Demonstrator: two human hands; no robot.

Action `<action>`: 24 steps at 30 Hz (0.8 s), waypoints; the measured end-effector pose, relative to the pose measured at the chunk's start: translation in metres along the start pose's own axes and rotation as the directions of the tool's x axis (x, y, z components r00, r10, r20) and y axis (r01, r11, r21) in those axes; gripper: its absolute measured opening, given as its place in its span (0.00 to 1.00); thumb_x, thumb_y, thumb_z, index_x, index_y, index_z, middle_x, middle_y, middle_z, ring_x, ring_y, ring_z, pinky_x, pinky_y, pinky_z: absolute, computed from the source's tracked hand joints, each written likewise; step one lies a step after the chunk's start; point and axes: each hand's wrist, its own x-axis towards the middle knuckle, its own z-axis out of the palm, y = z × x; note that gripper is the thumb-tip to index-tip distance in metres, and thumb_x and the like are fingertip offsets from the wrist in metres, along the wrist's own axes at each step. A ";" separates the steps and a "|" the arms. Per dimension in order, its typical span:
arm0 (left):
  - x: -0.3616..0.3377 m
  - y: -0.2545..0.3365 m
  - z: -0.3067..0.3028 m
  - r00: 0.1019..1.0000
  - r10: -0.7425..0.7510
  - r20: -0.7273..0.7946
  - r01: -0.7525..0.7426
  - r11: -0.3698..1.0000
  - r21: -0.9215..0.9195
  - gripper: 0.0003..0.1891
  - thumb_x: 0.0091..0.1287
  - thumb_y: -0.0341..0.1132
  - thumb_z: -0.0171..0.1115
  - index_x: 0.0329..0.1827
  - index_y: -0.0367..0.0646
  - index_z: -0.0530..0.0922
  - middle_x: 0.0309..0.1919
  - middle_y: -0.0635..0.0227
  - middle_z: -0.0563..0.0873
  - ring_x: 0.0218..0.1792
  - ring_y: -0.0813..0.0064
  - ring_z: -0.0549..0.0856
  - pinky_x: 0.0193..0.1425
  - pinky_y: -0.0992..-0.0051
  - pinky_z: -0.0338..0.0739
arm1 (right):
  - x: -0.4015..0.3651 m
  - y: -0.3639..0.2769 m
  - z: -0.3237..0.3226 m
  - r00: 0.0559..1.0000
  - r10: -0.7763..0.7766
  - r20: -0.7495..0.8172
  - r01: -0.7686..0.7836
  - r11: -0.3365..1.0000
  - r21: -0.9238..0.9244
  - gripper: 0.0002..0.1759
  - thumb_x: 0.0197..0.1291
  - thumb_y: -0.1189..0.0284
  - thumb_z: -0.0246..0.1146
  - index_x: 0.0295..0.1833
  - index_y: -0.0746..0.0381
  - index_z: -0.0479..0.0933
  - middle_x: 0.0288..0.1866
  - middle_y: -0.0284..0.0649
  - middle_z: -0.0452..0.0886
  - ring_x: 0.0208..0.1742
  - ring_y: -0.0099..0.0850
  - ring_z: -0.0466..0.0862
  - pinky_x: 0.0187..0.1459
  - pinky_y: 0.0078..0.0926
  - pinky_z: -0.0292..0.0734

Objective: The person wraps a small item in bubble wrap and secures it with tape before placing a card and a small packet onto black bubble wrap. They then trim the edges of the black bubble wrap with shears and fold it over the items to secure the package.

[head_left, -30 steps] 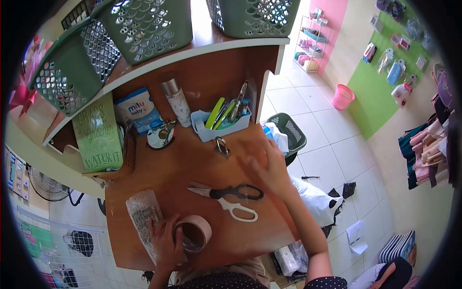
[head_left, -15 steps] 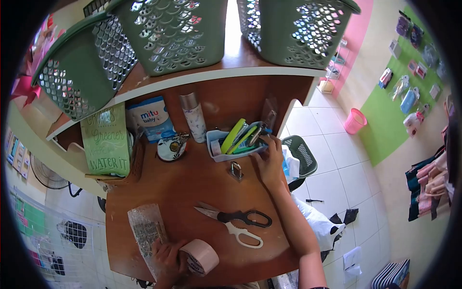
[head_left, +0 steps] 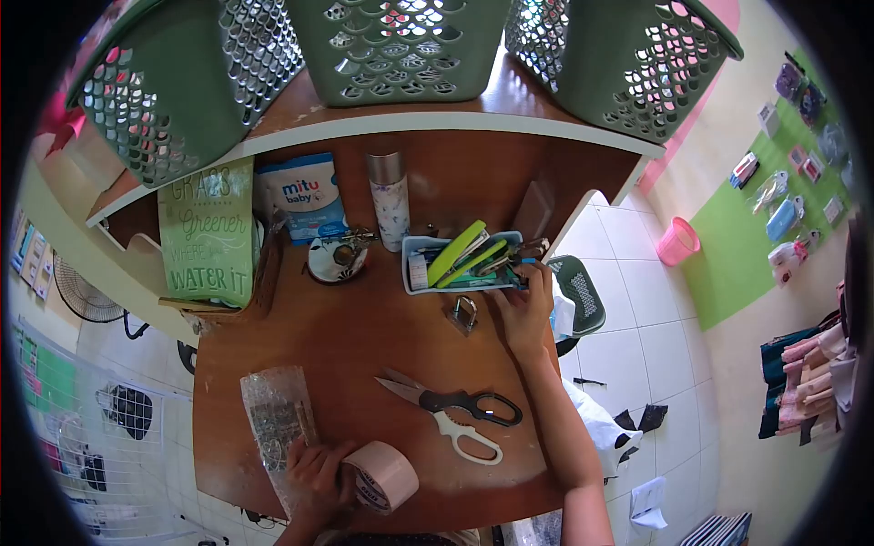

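Note:
My left hand (head_left: 320,478) is closed over the lower part of a bubble-wrapped package (head_left: 276,409) lying on the wooden desk. A roll of wide pale tape (head_left: 390,477) stands against that hand's fingers. At the desk's right edge, my right hand (head_left: 526,314) grips the right end of a light blue bin (head_left: 430,244); its thumb is by the front wall, and its fingertips are partly hidden. A lime-green stapler (head_left: 457,253) and several pens fill the bin. Black-and-white scissors (head_left: 455,407) lie partly spread between my hands. In front of the bin sits a metal padlock-shaped item (head_left: 464,314).
Green perforated baskets (head_left: 401,55) line the shelf above. A patterned bottle (head_left: 390,202), a blue "mitu baby" pack (head_left: 302,197), a round tin (head_left: 335,261) and a green bag (head_left: 208,232) stand along the back. White plastic bags (head_left: 592,414) are beyond the right edge.
The view has shifted slightly, so the desk and shelf sit differently in the frame. My right hand stays at the bin's right end, its fingers slightly shifted. My left hand remains on the package.

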 end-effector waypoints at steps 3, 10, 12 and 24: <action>0.000 -0.002 0.000 1.000 0.015 -0.005 -0.015 1.000 0.014 0.14 0.47 0.32 0.58 0.39 0.44 0.83 0.25 0.65 0.83 0.30 0.69 0.82 0.58 0.59 0.67 | 0.001 -0.002 -0.001 1.000 0.003 -0.006 -0.003 1.000 -0.006 0.24 0.40 0.79 0.73 0.46 0.64 0.72 0.49 0.48 0.72 0.46 0.45 0.77 0.45 0.33 0.74; 0.002 0.003 0.002 0.999 -0.039 -0.034 0.038 0.998 -0.055 0.13 0.47 0.31 0.55 0.35 0.42 0.83 0.22 0.62 0.81 0.28 0.63 0.81 0.59 0.56 0.65 | 0.004 -0.006 0.000 0.998 0.057 -0.020 -0.054 0.990 0.127 0.25 0.41 0.81 0.72 0.48 0.65 0.72 0.49 0.46 0.72 0.46 0.42 0.77 0.45 0.31 0.75; 0.002 0.004 0.002 0.998 -0.036 -0.060 0.033 0.999 -0.042 0.13 0.47 0.32 0.55 0.35 0.42 0.83 0.21 0.62 0.81 0.28 0.63 0.81 0.59 0.57 0.65 | 0.005 -0.008 -0.001 1.000 0.029 -0.009 -0.028 0.995 0.096 0.26 0.41 0.81 0.71 0.49 0.65 0.72 0.50 0.47 0.72 0.47 0.43 0.77 0.46 0.31 0.75; -0.001 0.001 0.003 1.000 -0.013 -0.023 0.013 1.000 -0.001 0.12 0.52 0.32 0.55 0.38 0.42 0.82 0.28 0.64 0.85 0.33 0.66 0.83 0.62 0.60 0.64 | 0.008 -0.003 -0.001 0.997 0.004 0.073 -0.006 1.000 0.026 0.33 0.48 0.78 0.68 0.62 0.60 0.68 0.43 0.45 0.72 0.32 0.34 0.73 0.35 0.28 0.72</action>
